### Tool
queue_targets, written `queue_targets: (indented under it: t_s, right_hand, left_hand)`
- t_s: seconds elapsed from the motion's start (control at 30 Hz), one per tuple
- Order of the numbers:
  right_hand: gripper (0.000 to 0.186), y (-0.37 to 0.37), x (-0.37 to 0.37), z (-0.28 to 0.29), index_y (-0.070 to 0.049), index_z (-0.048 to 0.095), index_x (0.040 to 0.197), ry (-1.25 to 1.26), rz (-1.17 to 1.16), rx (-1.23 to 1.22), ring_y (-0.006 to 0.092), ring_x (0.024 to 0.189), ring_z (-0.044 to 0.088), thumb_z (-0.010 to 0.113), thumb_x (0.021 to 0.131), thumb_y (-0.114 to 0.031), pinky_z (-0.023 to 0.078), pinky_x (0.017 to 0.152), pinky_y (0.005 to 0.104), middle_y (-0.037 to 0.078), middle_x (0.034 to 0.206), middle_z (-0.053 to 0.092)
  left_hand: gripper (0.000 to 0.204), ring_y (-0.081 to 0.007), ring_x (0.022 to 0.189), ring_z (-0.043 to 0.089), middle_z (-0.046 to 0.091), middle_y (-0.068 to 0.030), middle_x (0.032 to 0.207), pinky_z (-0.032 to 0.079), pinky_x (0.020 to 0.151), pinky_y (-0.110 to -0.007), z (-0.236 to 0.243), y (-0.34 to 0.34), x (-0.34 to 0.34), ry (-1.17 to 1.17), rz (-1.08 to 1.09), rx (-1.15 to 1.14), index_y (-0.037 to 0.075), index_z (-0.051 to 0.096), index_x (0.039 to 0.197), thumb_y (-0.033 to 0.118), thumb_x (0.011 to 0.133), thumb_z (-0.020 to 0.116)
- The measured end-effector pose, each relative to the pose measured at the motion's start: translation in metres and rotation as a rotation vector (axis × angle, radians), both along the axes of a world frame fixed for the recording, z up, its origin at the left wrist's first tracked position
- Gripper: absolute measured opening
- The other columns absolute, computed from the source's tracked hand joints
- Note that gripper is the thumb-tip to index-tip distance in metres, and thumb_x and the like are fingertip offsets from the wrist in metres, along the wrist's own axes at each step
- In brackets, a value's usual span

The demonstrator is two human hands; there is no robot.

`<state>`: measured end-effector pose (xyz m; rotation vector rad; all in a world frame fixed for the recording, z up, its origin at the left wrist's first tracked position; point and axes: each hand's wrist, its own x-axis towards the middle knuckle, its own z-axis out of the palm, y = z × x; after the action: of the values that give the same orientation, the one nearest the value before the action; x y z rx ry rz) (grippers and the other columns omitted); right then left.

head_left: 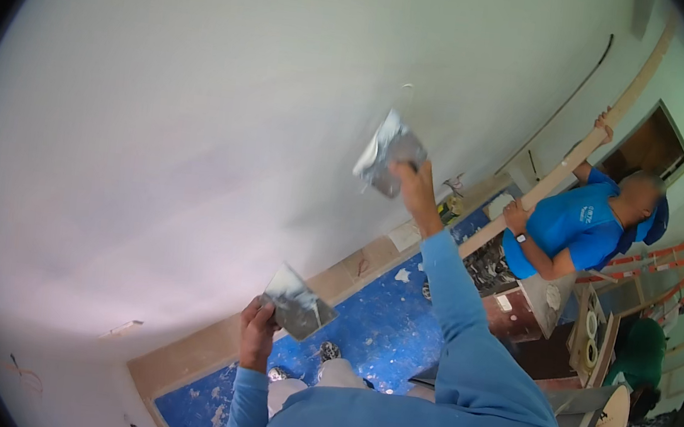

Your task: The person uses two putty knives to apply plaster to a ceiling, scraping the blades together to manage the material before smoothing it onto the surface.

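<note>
My left hand (258, 321) grips a wide putty knife (299, 305) with a metal blade, held low in front of the wall. Pale filler smears part of that blade. Stretched out further up, my right hand (418, 190) is closed on a second putty knife (387, 153), its blade close to the white wall (200, 140). White compound lies along the blade's left edge. Whether the blade touches the wall I cannot tell. The handles of both tools are mostly hidden by my fingers.
To the right a co-worker in a blue shirt (574, 221) holds a long board (564, 166). Blue sheeting (397, 328) with white splatters covers the floor by my feet. Behind the co-worker stand an orange ladder (654, 259) and a wooden box (587, 339) with tape rolls.
</note>
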<state>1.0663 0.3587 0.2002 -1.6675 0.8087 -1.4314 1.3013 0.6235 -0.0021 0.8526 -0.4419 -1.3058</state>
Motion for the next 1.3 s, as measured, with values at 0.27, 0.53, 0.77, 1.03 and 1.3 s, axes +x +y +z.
queue_targets:
  t_s: [0.27,0.53,0.77,1.03,1.3]
  right_hand:
    - [0.041,0.143,0.034,-0.062,0.002,0.057,0.127,0.316,0.430,-0.193,0.0192,0.096,0.064,0.065,0.087,-0.002,0.050,0.083,0.0303,0.012,0.112,0.066]
    - [0.071,0.171,0.047,-0.104,-0.009,0.048,0.142,0.675,0.362,-0.322,0.0378,0.105,0.058,0.055,0.075,0.012,0.050,0.088,0.0386,0.018,0.116,0.055]
    - [0.044,0.138,0.043,-0.130,-0.003,0.055,0.130,0.496,0.191,0.156,0.0298,0.096,0.064,0.053,0.086,0.001,0.052,0.084,0.0400,0.015,0.107,0.063]
    - [0.036,0.121,0.046,-0.162,0.005,0.060,0.114,-0.792,0.553,1.091,0.0302,0.095,0.068,0.062,0.079,0.000,0.056,0.089,0.0424,0.017,0.102,0.068]
    - [0.043,0.158,0.068,-0.158,0.004,0.061,0.117,-0.489,0.873,0.890,0.0244,0.097,0.067,0.068,0.075,0.005,0.053,0.091,0.0379,0.014,0.107,0.068]
  left_hand:
    - [0.028,-0.0231,0.103,0.064,0.063,-0.0138,0.114,0.053,0.091,-0.039,0.006,-0.025,0.000,0.388,-0.022,-0.041,-0.004,0.055,0.118,0.012,0.097,0.046]
    - [0.023,-0.0186,0.098,0.066,0.066,-0.0079,0.109,0.056,0.084,-0.036,0.020,0.000,-0.004,0.298,0.090,-0.115,0.002,0.056,0.121,0.009,0.098,0.053]
    - [0.024,-0.0129,0.082,0.066,0.067,-0.0063,0.101,0.058,0.071,-0.028,0.044,0.010,0.012,0.385,0.162,-0.160,0.001,0.054,0.120,0.012,0.099,0.054]
    - [0.038,-0.0113,0.054,0.061,0.059,-0.0085,0.076,0.052,0.050,-0.023,0.006,0.033,0.035,1.232,-0.348,-0.389,-0.009,0.042,0.113,0.018,0.094,0.061]
    - [0.044,-0.0187,0.084,0.067,0.067,-0.0162,0.112,0.057,0.070,-0.034,-0.040,0.039,0.024,0.700,-0.312,-0.005,-0.003,0.057,0.123,0.023,0.089,0.063]
